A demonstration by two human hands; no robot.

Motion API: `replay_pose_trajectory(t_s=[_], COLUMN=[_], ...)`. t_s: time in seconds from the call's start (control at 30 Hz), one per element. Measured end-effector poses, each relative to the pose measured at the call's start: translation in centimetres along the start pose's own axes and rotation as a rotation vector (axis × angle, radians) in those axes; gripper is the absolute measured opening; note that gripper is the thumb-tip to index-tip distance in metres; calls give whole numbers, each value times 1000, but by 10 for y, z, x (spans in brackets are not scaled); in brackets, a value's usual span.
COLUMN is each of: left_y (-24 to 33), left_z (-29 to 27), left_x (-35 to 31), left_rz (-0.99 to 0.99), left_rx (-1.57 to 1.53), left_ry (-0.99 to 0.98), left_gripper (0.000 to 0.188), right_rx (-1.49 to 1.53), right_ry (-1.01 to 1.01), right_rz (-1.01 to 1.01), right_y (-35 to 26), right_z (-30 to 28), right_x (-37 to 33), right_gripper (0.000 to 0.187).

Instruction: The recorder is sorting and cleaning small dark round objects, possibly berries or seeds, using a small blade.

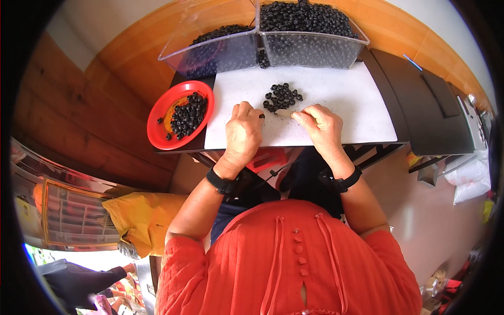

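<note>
A white sheet (pixel 354 94) covers the table in front of me. On its middle lies a loose pile of small black bead-like pieces (pixel 282 97). My left hand (pixel 244 131) is closed just left of the pile, pinching one black bead-like piece (pixel 261 116) at its fingertips. Between the thumb and fingers of my right hand (pixel 323 127) is a small pale blade (pixel 284 113), its tip pointing left toward the pile's near edge. The blade and the pinched piece are apart. Whatever handle the blade has is hidden in my fingers.
A red plate (pixel 153 126) holding more black pieces sits at the table's left. Two clear plastic bins (pixel 215 59) full of them stand at the back. A dark table (pixel 446 126) adjoins on the right; a yellow bag (pixel 144 215) lies lower left. Another person's arm shows at lower left.
</note>
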State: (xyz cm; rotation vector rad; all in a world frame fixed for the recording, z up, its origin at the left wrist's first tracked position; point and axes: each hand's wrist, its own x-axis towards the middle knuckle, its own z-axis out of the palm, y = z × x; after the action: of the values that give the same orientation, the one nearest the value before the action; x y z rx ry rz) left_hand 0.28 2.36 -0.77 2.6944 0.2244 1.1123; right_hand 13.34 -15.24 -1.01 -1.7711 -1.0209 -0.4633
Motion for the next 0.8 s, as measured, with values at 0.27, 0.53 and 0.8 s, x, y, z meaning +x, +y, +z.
replay_pose_trajectory(t_s=[0.27,0.53,0.8], left_y=[6,12,8], left_z=[-24,-23,-14], left_x=[1,1,4], left_rz=[-668,-730,-754], left_rx=[-1058,-1241,-1410], left_ry=[-172,-243,-217], left_gripper=[17,19,21], right_rx=[53,133,111], right_ry=[-7,-70,-83], right_rz=[8,110,139], right_y=[1,-8,-19], right_z=[-5,-9,7], right_x=[-1,2,3], right_gripper=[24,27,30])
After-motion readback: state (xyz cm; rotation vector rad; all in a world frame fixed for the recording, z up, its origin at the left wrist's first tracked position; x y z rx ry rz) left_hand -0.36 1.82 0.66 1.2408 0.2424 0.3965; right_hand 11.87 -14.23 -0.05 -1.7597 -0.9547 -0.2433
